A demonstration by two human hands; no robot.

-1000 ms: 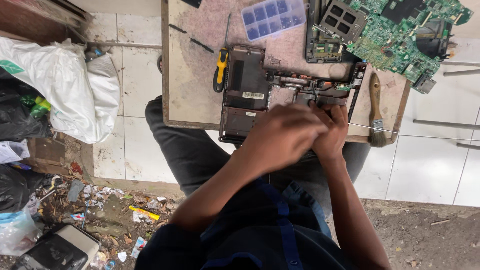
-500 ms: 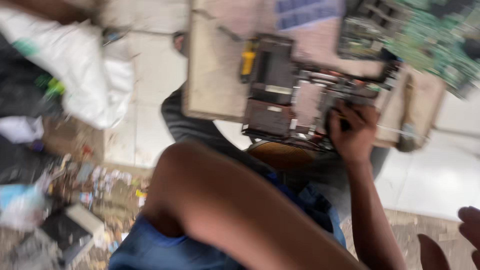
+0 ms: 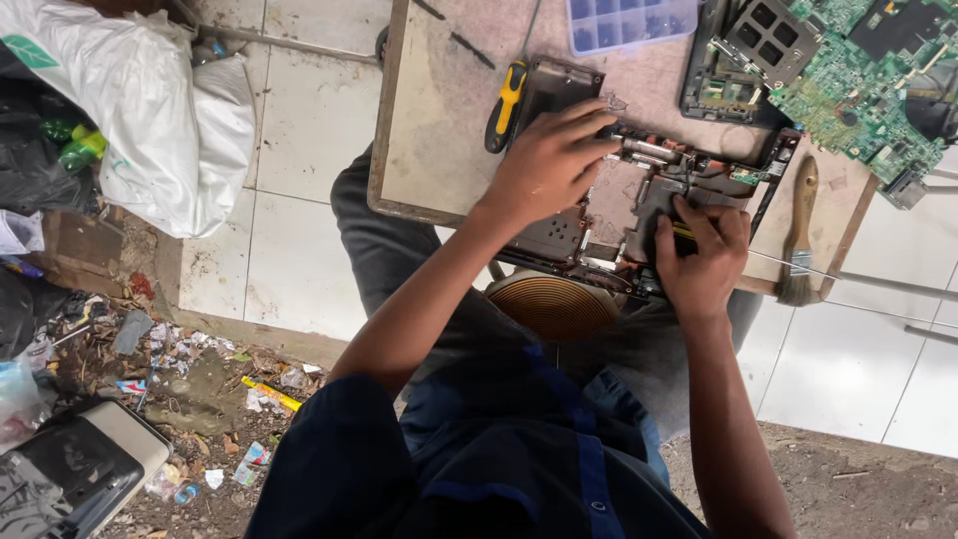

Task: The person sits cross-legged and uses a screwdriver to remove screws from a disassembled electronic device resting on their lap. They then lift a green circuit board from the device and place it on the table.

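On the board (image 3: 439, 150), a stripped dark laptop base (image 3: 599, 215) overhangs the near edge; left hand (image 3: 547, 165) spread flat on it, right hand (image 3: 704, 260) gripping a screwdriver (image 3: 683, 232). Left board lies bare.

white sack (image 3: 150, 120); paintbrush (image 3: 798, 235); green circuit board (image 3: 868, 75); blue compartment box (image 3: 631, 20)

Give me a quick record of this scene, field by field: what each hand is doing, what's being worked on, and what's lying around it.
Left hand: pressed flat on the opened laptop base, fingers spread
Right hand: grip closed on a small tool at the base's near edge; tool mostly hidden
Surface: wooden board across the lap
Left of base: yellow-handled screwdriver
Far side: clear parts box, green circuit board
Right of base: paintbrush
Floor: white sack, litter
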